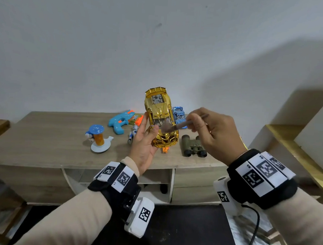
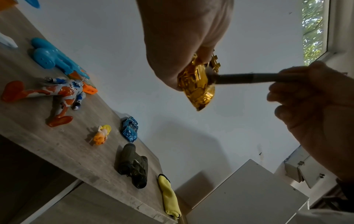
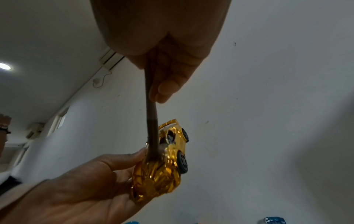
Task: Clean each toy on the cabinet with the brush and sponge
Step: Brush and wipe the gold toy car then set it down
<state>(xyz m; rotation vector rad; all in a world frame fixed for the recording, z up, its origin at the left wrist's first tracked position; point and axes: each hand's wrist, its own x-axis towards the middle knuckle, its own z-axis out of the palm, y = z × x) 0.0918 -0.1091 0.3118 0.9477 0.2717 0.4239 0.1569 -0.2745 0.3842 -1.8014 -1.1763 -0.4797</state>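
- The left hand (image 1: 144, 140) cradles the gold toy car (image 1: 160, 120) in the air above the cabinet (image 1: 44, 135), palm under its near side, thumb curled onto the bonnet edge and fingers wrapped along the far flank.
- The car's long axis runs away from the person: nose low and near, by the heel of the palm; spoiler high and far, tilted up toward the wall.
- The right hand (image 1: 210, 130) pinches the brush (image 1: 183, 124) by its handle between thumb and fingers; the handle lies crosswise to the car, coming in from the right, and the bristles touch the car about the windscreen.
- So strokes along the body would run at right angles to the handle (my judgement: the roof and spoiler end lie up and away from the bristles, the bonnet down and toward the person).
- The left thumb sits just beside the bristles and covers a bit of the surface there; it looks likeliest to get in the way.
- On the cabinet below, well apart from the brush: blue toy car (image 1: 179, 114), binoculars (image 1: 193, 145), blue water pistol (image 1: 119, 122), robot figure (image 2: 61, 92), small orange-and-yellow toy (image 2: 101, 134), a blue-topped cartoon toy on a stand (image 1: 98, 137).
- A yellow cloth-like piece (image 2: 169, 195) hangs at the cabinet's edge beside the binoculars; whether it is the sponge I cannot tell.
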